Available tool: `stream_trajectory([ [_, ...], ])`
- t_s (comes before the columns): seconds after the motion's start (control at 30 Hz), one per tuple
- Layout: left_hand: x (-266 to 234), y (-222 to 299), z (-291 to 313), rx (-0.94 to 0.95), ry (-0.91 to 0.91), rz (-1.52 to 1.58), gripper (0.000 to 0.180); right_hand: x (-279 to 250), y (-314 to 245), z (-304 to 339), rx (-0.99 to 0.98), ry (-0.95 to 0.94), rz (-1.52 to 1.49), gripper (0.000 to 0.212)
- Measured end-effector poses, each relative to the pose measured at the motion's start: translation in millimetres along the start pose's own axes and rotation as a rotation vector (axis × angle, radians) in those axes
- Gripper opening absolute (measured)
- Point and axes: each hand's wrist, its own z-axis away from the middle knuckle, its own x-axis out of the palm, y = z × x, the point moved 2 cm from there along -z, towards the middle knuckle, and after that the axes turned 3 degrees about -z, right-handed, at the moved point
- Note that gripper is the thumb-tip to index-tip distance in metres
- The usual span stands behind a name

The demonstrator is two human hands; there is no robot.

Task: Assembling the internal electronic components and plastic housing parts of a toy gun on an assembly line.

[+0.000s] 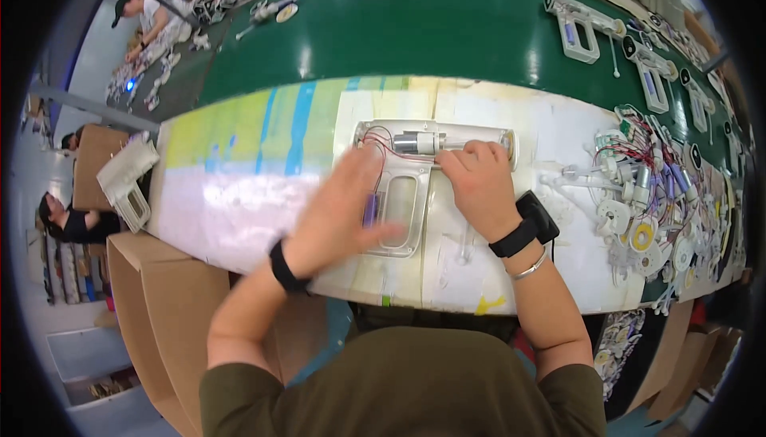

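A white, gun-shaped plastic housing half (405, 169) lies hollow side up in front of me, its handle loop toward my body. A silver motor with a white gear part (416, 143) sits in its upper channel. Thin red wires (389, 143) loop beside the motor, and a purple cylindrical cell (370, 209) rests in the handle. My left hand (339, 206) hovers over the housing's left side, blurred, fingers stretched and thumb apart, holding nothing. Over the channel, the curled fingers of my right hand (483, 186) pinch at the wires' end, their tips partly hidden.
Loose motor-and-wire assemblies (650, 190) pile up on the right. Filled housings (576, 30) stand on the green surface (455, 26) at the far right. Another white shell (129, 178) lies at the left edge, above a cardboard box (179, 309). Other people sit at far left.
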Motion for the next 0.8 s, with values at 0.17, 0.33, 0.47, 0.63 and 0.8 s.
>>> stream_trajectory([
  [0.17,43.4,24.1,11.6,-0.075,-0.140,-0.238,0.085,2.6,3.0,-4.8,0.062,-0.011,-0.012,0.019],
  [0.33,28.8,-9.0,-41.9,-0.051,-0.053,-0.202,0.079,-18.4,-6.2,-2.6,0.026,0.192,-0.141,0.020],
  [0.47,34.9,-55.3,-131.9,-0.123,0.007,-0.134,0.080,-10.9,-9.1,-0.1,-0.021,0.118,-0.220,0.018],
  [0.63,74.4,-79.4,-250.3,-0.147,-0.023,-0.155,0.077,-9.4,-5.6,2.8,-0.022,0.038,-0.267,0.013],
  [0.8,92.3,-84.3,-299.8,-0.198,-0.103,-0.020,0.086,-5.5,1.9,3.8,-0.020,-0.070,-0.296,0.018],
])
